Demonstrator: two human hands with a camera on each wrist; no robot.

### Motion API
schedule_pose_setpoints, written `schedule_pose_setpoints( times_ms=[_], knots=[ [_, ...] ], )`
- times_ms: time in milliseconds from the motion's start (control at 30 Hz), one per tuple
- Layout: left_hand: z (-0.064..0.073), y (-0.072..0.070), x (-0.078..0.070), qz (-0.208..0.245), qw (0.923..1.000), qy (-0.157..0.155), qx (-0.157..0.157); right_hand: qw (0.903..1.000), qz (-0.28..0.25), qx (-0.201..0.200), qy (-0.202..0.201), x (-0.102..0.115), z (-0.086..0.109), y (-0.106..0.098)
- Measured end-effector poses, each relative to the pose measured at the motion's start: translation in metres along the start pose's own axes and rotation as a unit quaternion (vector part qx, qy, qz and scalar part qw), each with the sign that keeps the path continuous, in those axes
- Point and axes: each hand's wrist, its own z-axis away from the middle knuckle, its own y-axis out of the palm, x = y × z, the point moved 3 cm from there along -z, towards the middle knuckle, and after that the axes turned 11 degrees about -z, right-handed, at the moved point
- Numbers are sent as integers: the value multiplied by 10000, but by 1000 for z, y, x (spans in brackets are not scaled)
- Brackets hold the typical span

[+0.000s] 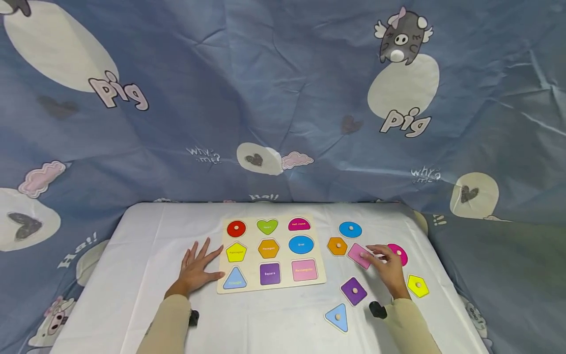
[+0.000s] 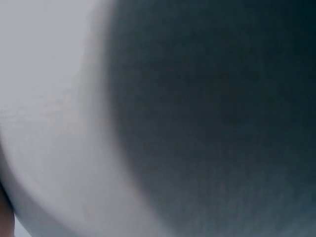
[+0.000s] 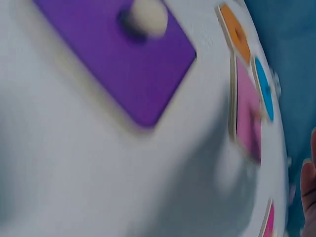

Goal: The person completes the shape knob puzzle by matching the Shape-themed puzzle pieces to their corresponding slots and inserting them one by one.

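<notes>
A cream shape puzzle board point(image 1: 275, 287) lies mid-table, with a knobbed red circle point(image 1: 231, 229) in its top left place and labelled coloured shapes elsewhere. My left hand point(image 1: 194, 271) rests with spread fingers at the board's left edge. Over at the right, my right hand point(image 1: 388, 270) hovers at a pink rectangle piece point(image 1: 355, 251), thumb and fingers apart around its knob. In the right wrist view that pink rectangle point(image 3: 246, 98) lies flat on the cloth, and the fingers point(image 3: 308, 180) show at the right edge, clear of the knob. A dark blur fills most of the left wrist view.
Around the right hand lie a blue oval point(image 1: 345, 229), orange hexagon point(image 1: 332, 246), magenta half round point(image 1: 403, 255), yellow pentagon point(image 1: 412, 281), purple square point(image 1: 349, 289) and blue triangle point(image 1: 339, 309). White cloth point(image 1: 274, 324) covers the table; a blue printed sheet point(image 1: 274, 98) hangs behind.
</notes>
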Motion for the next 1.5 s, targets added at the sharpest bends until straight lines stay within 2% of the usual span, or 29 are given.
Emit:
schedule_pose_setpoints(
  times_ms=[167, 300, 367, 600, 767, 900, 1033, 1167, 1300, 1500],
  knots=[
    [0, -1, -3, -45, 10000, -40, 25, 9984, 1, -571, 5, -13, 20, -32],
    [0, -1, -3, -70, 10000, -20, 32, 9949, -30, -1003, 113, -24, 37, -49],
    [1, -1, -3, -78, 10000, -27, 36, 9928, 6, -1176, 237, -29, 45, -54],
    [2, -4, -3, -104, 9999, -41, 46, 9804, 490, -1575, 1076, -43, 69, -63],
    [0, -2, 0, -63, 10000, -20, -54, 9751, 684, -1728, 1212, -52, 80, -68],
    [1, 2, 4, -111, 9999, -65, -53, 9732, 694, -1690, 1394, -56, 84, -72],
    [3, 3, 6, -118, 9998, -130, -9, 9717, 913, -1479, 1601, -56, 85, -74],
    [2, 1, 3, -100, 9999, -121, -10, 9733, 1080, -1032, 1743, -55, 86, -77],
    [0, -2, -1, -14, 10000, -86, -15, 9778, 1156, -579, 1647, -54, 85, -83],
    [-1, 0, -2, -85, 9999, -101, 24, 9746, 1332, -595, 1699, -56, 89, -89]
  ],
)
